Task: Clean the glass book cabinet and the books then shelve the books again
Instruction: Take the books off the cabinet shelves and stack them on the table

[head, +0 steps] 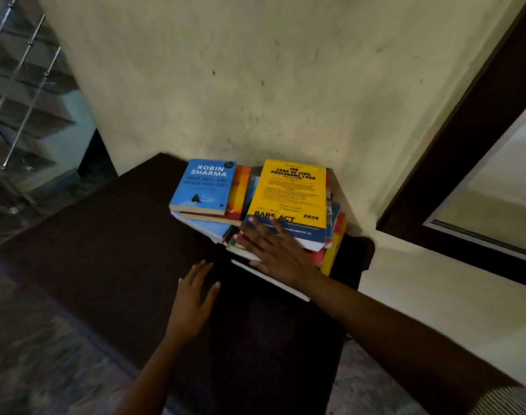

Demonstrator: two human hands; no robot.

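Observation:
Two stacks of books lie on a dark table (106,250) against the wall. A blue paperback (203,185) tops the left stack. A yellow law book (288,194) tops the right stack. My right hand (273,253) lies flat with straight fingers on the near edge of the right stack, fingertips touching the yellow book's blue lower strip. My left hand (193,295) hovers with straight fingers over the dark table, just left of the stack, holding nothing. The cabinet is not in view.
A pale wall (255,85) rises behind the books. A dark wooden door frame (453,163) stands at the right. A staircase with metal railings (19,85) is at the far left. Patterned floor (31,339) lies below the table.

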